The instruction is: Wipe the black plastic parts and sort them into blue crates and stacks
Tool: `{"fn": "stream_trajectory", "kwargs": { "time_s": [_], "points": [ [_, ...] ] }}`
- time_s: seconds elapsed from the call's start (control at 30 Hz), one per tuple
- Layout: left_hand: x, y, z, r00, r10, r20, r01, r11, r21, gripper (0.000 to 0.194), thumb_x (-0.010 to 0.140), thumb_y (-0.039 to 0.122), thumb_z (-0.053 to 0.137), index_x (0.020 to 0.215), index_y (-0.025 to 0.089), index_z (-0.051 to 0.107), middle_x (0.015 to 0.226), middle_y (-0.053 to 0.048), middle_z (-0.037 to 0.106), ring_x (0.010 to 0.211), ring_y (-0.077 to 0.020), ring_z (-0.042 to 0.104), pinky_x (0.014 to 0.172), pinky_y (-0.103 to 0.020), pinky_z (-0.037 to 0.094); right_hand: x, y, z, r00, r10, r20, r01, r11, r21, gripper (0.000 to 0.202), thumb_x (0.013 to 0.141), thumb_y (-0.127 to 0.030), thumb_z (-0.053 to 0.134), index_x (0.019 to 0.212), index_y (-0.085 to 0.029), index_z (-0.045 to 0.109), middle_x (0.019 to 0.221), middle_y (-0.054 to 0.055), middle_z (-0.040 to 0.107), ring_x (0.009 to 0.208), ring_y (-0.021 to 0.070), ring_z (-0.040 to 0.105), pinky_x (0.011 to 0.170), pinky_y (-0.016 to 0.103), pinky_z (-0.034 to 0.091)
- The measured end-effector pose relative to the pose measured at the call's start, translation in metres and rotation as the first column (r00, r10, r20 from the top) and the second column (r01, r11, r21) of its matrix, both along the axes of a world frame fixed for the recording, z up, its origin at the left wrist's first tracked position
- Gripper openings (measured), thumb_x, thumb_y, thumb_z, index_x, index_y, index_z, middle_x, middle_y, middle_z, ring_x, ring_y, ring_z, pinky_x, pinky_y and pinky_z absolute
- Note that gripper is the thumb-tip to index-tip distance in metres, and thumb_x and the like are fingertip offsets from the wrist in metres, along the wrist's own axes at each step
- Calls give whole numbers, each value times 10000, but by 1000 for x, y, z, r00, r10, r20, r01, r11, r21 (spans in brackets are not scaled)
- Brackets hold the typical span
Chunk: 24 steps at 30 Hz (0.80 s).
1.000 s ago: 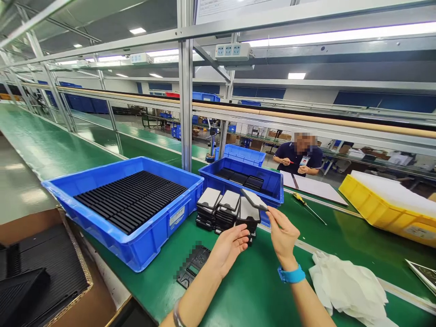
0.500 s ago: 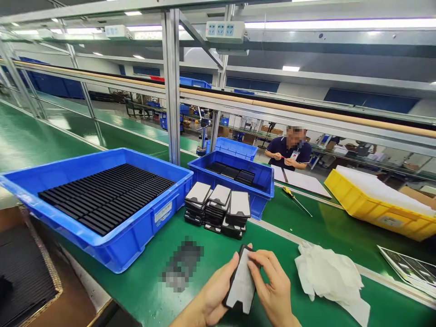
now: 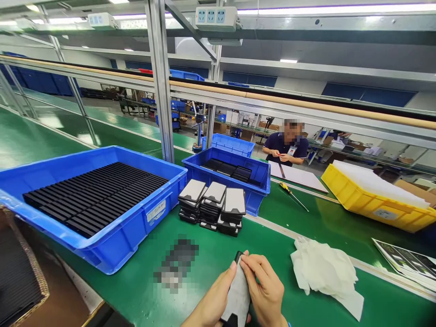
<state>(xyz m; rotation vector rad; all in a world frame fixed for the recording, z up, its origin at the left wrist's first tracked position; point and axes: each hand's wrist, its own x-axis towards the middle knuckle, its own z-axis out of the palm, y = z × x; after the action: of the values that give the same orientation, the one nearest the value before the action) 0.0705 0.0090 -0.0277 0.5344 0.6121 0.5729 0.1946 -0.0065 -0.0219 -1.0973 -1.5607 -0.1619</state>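
Observation:
A black, flat case with a light grey face [image 3: 237, 297] is held at the bottom centre, above the green table [image 3: 136, 290]. My left hand [image 3: 218, 295] grips its left side, thumb along the upper edge. Closed round the right side is my right hand [image 3: 264, 286], its thumb and fingertips pinching near the top corner. Beyond the hands stand three stacks of similar cases; the right stack [image 3: 233, 202] shows a pale top. A blurred dark item [image 3: 179, 261] lies left of my hands, and crumpled white sheets [image 3: 323, 270] lie to their right.
On the left is a large blue bin [image 3: 136, 240] with rows of black pieces. A smaller blue bin [image 3: 254, 195] sits behind the stacks. Farther right are a yellow screwdriver [image 3: 288, 190], a yellow bin [image 3: 381, 211] and printed sheets [image 3: 408, 263]. A person [image 3: 284, 145] works across the table.
The held case has tilted, so its grey face looks narrower. My right fingertips have moved to its top corner. The view has shifted slightly, moving the surroundings left.

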Motion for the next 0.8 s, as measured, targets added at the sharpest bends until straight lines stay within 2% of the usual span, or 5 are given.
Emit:
{"fn": "stream_trajectory", "kwargs": {
  "time_s": [0.17, 0.3, 0.43, 0.57, 0.8],
  "points": [
    [3, -3, -3, 998, 48, -41, -48, 999, 5, 711, 783, 607, 620, 1347, 209, 450, 945, -84, 710, 672, -216, 683, 473, -269, 497, -2, -1, -2, 1000, -2, -2, 2, 1000, -8, 249, 876, -50, 546, 1016, -230, 645, 859, 29, 642, 789, 148, 640, 696, 246, 557],
    [5, -1, -9, 991, 82, -107, -80, 997, 22, 655, 820, 609, 569, 1246, 116, 502, 812, -78, 704, 573, -198, 656, 477, -287, 505, 1, 0, -6, 999, 10, -36, -15, 991, -131, 136, 919, -130, 487, 892, -216, 590, 805, 24, 611, 742, 147, 617, 656, 246, 534],
    [1, -1, 4, 988, 73, -133, -71, 997, 20, 478, 901, 545, 475, 1113, 132, 588, 689, -47, 658, 617, -184, 649, 488, -268, 516, 6, 1, -5, 993, 91, -69, -105, 966, -237, 131, 948, -181, 446, 884, -211, 556, 837, 32, 611, 785, 150, 619, 671, 244, 543],
    [-4, -10, 20, 977, 102, -186, -103, 995, 7, 446, 917, 512, 456, 989, 111, 635, 681, -70, 657, 642, -198, 639, 482, -298, 538, 7, 1, -8, 996, 70, 58, -64, 993, -99, 172, 945, -171, 489, 1054, -218, 613, 966, 62, 641, 847, 158, 625, 696, 269, 554],
    [-21, -31, 25, 998, 33, -62, -36, 998, -54, 456, 898, 545, 477, 987, 126, 632, 759, -87, 702, 744, -229, 667, 582, -384, 583, -7, -6, -3, 978, 96, 187, -86, 994, -62, 258, 961, -170, 382, 839, -179, 610, 857, 83, 632, 804, 199, 564, 700, 366, 521]
  ]
}}
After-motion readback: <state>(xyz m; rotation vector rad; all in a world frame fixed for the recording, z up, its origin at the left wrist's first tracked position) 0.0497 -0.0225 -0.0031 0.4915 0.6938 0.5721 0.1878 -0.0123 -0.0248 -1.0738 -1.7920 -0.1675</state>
